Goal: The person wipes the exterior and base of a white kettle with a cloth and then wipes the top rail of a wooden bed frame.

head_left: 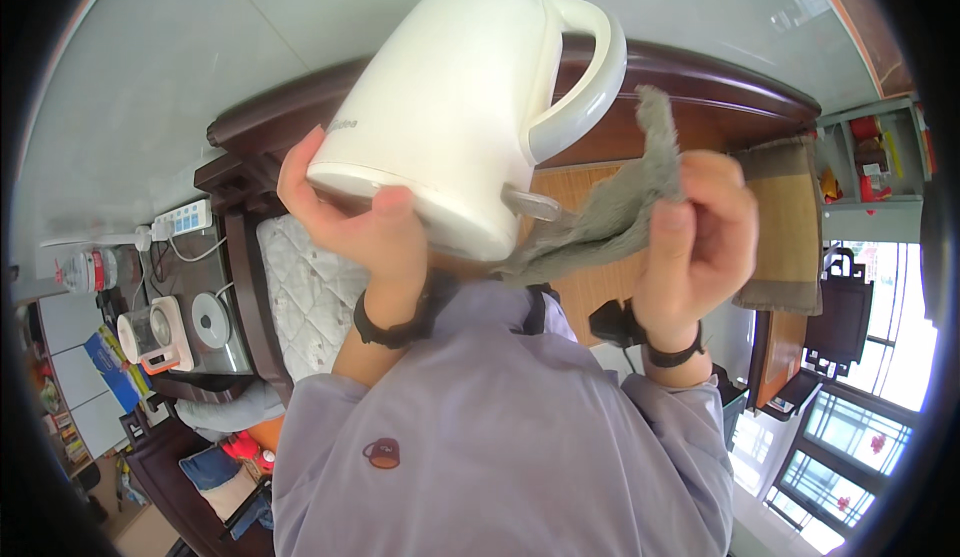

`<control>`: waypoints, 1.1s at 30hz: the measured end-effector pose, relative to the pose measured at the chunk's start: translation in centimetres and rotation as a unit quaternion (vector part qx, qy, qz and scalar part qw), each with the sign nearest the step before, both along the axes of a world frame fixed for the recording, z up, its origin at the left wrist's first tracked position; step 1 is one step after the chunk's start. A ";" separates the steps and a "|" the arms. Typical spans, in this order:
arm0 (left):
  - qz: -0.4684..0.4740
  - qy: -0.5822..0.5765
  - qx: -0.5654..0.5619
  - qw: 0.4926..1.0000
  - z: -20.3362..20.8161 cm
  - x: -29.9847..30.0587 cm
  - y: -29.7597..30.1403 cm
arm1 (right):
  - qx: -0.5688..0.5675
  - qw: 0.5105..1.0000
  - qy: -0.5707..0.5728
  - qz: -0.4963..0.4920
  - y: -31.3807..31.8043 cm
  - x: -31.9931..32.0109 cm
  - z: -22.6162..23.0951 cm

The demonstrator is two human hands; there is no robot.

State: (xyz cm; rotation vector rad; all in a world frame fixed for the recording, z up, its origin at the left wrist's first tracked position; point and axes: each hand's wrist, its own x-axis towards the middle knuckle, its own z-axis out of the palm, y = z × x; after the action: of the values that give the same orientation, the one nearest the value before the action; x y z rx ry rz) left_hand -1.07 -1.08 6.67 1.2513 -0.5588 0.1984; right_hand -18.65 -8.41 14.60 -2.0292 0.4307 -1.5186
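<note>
A white electric kettle (440,97) is tilted in front of me, its handle (600,77) on the right and its base turned toward me. My left hand (360,237) grips the kettle low down, thumb and fingers around the base. A translucent switch lever (532,204) sticks out near the bottom of the handle side. On the right, my right hand (695,227) pinches a fluffy grey cloth (600,222) between thumb and fingers. The cloth hangs toward the kettle's base; whether it touches there I cannot tell.
A dark wooden bench with a brown mat (600,287) and a patterned cushion (305,292) lies below. To the left, a side table carries a white round power base (210,319), a small glass-jug appliance (160,332), a power strip (185,219) and a plastic bottle (90,271).
</note>
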 end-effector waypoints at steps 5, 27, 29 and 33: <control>0.007 0.003 0.023 1.000 0.4 0.3 -0.2 | -0.046 0.995 0.056 0.065 -2.7 1.5 4.0; 0.005 -0.137 0.051 0.989 0.0 1.7 0.1 | -0.055 0.925 0.237 0.293 -3.0 4.4 1.1; 0.006 -0.139 0.045 0.989 -0.2 1.7 0.1 | -0.227 0.909 0.213 0.277 -3.4 4.4 0.7; 0.019 -0.137 0.047 0.989 0.0 1.6 0.1 | -0.345 0.886 0.177 0.255 -3.8 5.3 0.9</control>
State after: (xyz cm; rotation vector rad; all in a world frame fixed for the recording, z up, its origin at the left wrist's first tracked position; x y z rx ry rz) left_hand 0.52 -0.97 6.71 1.3365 -0.7892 0.3826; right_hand -13.32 -12.25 15.48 -2.6807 -0.5807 -1.0378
